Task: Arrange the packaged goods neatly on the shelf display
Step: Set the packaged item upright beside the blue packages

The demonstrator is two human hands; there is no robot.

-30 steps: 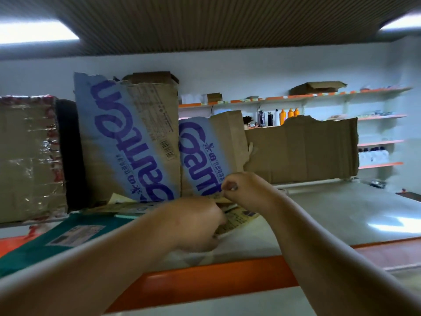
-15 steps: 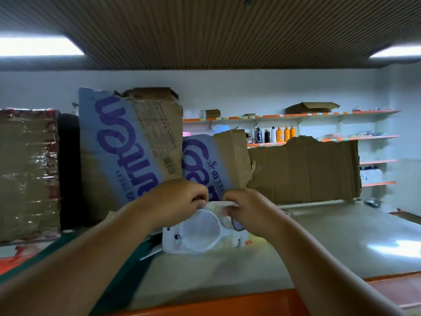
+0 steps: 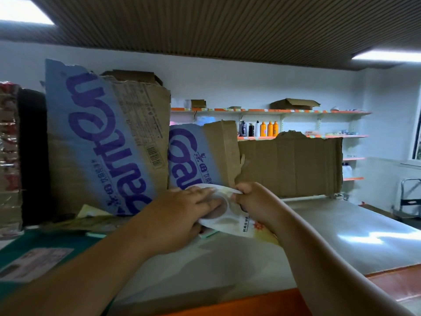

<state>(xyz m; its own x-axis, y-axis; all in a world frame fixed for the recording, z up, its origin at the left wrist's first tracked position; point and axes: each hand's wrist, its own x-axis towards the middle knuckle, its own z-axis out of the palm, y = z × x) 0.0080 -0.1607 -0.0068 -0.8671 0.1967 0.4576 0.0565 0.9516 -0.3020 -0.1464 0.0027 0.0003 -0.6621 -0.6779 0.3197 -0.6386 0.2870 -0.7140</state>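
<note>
Left hand [image 3: 180, 213] has flattened onto packet [image 3: 232, 225]; right hand [image 3: 252, 199] pinches its edge.

Two hands, the left hand [image 3: 180, 213] and the right hand [image 3: 255, 201], meet on one white packet [image 3: 234, 226].

From ten to two o'clock stand three torn cardboard sheets. Two carry purple lettering, the large sheet [image 3: 102, 144] and the smaller sheet [image 3: 196, 156]; one is the plain brown sheet [image 3: 291, 165].

At nine o'clock is one tape-wrapped carton [image 3: 8, 156], and at eight o'clock one green parcel [image 3: 57, 242].

On the far shelves at one o'clock:
- three orange bottles [image 3: 270, 128]
- one white bottle [image 3: 257, 128]
- two dark bottles [image 3: 250, 131]
- two boxes, one small box [image 3: 198, 103] and one large box [image 3: 293, 104]

There are two ceiling lights [image 3: 22, 12].
</note>
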